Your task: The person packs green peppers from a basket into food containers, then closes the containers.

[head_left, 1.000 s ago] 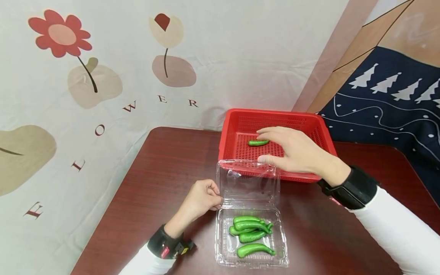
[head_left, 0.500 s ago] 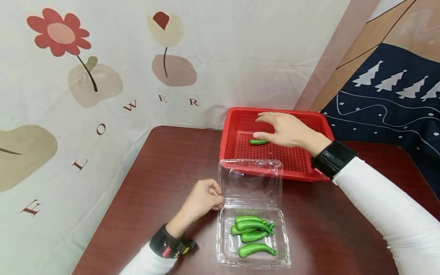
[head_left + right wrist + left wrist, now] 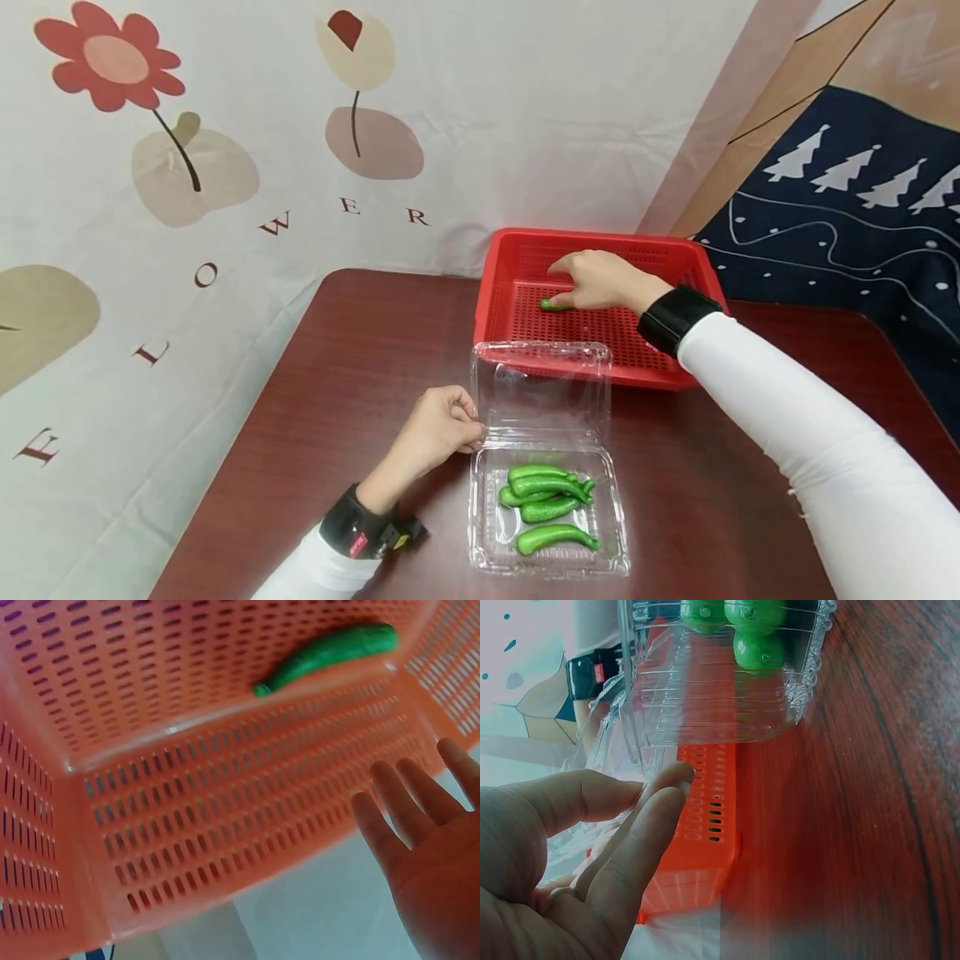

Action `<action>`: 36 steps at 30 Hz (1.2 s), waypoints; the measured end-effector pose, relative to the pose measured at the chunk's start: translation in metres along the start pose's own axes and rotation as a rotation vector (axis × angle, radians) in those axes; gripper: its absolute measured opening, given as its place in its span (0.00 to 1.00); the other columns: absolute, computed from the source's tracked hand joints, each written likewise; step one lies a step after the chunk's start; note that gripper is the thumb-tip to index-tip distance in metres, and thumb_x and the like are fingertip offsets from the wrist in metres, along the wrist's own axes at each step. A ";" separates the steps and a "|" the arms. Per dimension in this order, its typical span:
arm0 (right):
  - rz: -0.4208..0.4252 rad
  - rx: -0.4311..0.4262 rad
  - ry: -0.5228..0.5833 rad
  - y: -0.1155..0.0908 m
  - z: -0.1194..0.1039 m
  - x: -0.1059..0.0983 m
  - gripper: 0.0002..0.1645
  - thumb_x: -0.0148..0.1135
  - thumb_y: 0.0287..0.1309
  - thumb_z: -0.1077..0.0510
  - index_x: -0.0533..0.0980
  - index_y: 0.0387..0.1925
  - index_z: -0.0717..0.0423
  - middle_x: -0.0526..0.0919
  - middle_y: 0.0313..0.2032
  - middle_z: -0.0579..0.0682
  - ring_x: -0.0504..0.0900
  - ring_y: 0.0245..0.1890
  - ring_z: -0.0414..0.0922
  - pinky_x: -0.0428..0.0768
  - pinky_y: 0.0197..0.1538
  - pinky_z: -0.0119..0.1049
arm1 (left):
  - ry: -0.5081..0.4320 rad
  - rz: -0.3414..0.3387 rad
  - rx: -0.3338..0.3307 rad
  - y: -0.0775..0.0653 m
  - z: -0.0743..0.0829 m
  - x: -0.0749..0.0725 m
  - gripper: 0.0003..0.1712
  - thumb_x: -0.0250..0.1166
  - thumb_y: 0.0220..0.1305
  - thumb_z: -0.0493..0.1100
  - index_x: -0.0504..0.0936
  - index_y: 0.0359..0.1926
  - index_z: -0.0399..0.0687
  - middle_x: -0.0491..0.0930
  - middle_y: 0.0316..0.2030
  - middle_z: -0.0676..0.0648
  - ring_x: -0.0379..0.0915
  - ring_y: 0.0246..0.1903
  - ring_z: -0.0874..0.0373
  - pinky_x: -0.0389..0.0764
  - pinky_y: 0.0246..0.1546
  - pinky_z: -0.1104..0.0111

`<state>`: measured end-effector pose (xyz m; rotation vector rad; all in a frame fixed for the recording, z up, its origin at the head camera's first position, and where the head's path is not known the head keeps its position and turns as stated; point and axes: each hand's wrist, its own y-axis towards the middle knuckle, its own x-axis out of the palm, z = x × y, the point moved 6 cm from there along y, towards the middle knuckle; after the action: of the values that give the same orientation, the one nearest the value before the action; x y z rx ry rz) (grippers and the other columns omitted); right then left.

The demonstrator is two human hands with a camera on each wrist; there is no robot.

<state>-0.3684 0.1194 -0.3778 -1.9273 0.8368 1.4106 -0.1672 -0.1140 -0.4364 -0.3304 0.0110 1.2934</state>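
A clear plastic clamshell box lies unfolded on the table, its lid raised at the back. Several green chili peppers lie inside its base. My left hand pinches the box's left edge near the hinge, thumb against fingertips; the left wrist view shows the clear rim at those fingertips. My right hand reaches into a red basket above one green chili pepper, partly covered by the hand in the head view. In the right wrist view its fingers are straight and apart from the pepper.
The slotted red basket stands at the table's back, directly behind the raised lid. Dark reddish wood tabletop extends left and right of the box. A printed white cloth hangs behind the table, with a navy tree-patterned cloth at the right.
My right hand has moved forward and down into the basket, toward the chili pepper there. The left hand keeps its place at the box's edge.
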 end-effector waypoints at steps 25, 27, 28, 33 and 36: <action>-0.167 0.003 -0.144 0.018 0.001 0.043 0.08 0.73 0.62 0.62 0.81 0.29 0.56 0.79 0.24 0.50 0.73 0.28 0.48 0.76 0.37 0.42 | -0.012 0.013 -0.007 -0.001 -0.005 0.000 0.09 0.66 0.50 0.23 0.75 0.30 0.34 0.86 0.24 0.37 0.85 0.24 0.56 0.91 0.28 0.62; -0.142 0.007 -0.127 0.017 0.002 0.038 0.08 0.74 0.62 0.61 0.81 0.29 0.55 0.78 0.23 0.50 0.72 0.27 0.49 0.75 0.37 0.42 | -0.006 0.013 -0.005 0.000 -0.005 0.000 0.09 0.66 0.50 0.23 0.75 0.30 0.34 0.86 0.24 0.38 0.85 0.24 0.55 0.91 0.28 0.62; -0.129 0.009 -0.113 0.016 0.003 0.035 0.08 0.73 0.62 0.61 0.81 0.29 0.56 0.79 0.23 0.50 0.72 0.27 0.49 0.75 0.36 0.42 | -0.003 0.013 -0.003 0.000 -0.004 0.000 0.09 0.66 0.50 0.23 0.76 0.30 0.34 0.86 0.23 0.38 0.85 0.23 0.55 0.91 0.28 0.62; -0.053 0.026 -0.061 0.009 0.004 0.016 0.06 0.71 0.64 0.61 0.82 0.31 0.57 0.80 0.25 0.51 0.73 0.27 0.49 0.74 0.36 0.42 | 0.016 0.012 -0.001 0.002 -0.001 -0.001 0.09 0.66 0.50 0.23 0.76 0.31 0.34 0.86 0.23 0.40 0.85 0.23 0.55 0.91 0.29 0.61; -0.004 0.024 -0.037 0.004 0.001 0.005 0.06 0.69 0.66 0.61 0.81 0.33 0.58 0.79 0.26 0.52 0.71 0.27 0.48 0.71 0.35 0.41 | 0.018 0.014 -0.008 0.002 -0.001 -0.001 0.09 0.66 0.51 0.23 0.76 0.31 0.34 0.86 0.23 0.41 0.85 0.23 0.55 0.91 0.29 0.60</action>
<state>-0.3710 0.1172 -0.3833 -1.8783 0.8287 1.4234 -0.1694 -0.1151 -0.4375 -0.3497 0.0234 1.3051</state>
